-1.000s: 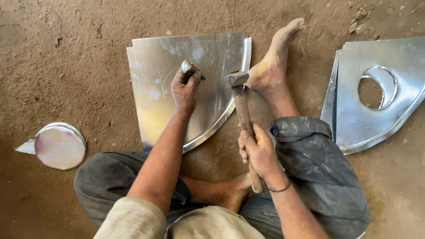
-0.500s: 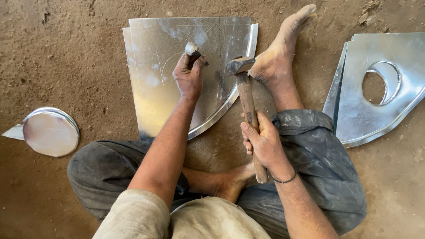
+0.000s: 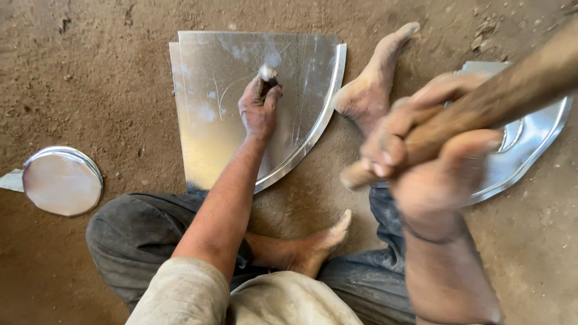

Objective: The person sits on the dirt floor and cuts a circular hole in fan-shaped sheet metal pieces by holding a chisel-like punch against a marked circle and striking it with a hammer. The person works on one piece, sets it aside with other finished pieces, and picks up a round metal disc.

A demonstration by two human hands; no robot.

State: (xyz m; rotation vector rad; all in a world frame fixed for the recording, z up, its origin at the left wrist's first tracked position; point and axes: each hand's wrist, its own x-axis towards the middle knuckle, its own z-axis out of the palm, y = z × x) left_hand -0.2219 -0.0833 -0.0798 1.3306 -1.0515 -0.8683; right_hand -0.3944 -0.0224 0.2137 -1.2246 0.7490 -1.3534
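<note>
Left hand (image 3: 259, 111) grips a chisel (image 3: 267, 75) upright on the quarter-round metal sheet (image 3: 223, 120) lying on the dirt floor (image 3: 90, 72); right hand (image 3: 433, 156), blurred, clenches what looks like a raised hammer handle (image 3: 481, 114).

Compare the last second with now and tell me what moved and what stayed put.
The right hand has swung the hammer handle up off the sheet, close to the camera; the hammer head is now out of view. It keeps its grip on the handle. The left hand still holds the chisel on the metal sheet. The round disc and the cut sheet lie as before.
</note>
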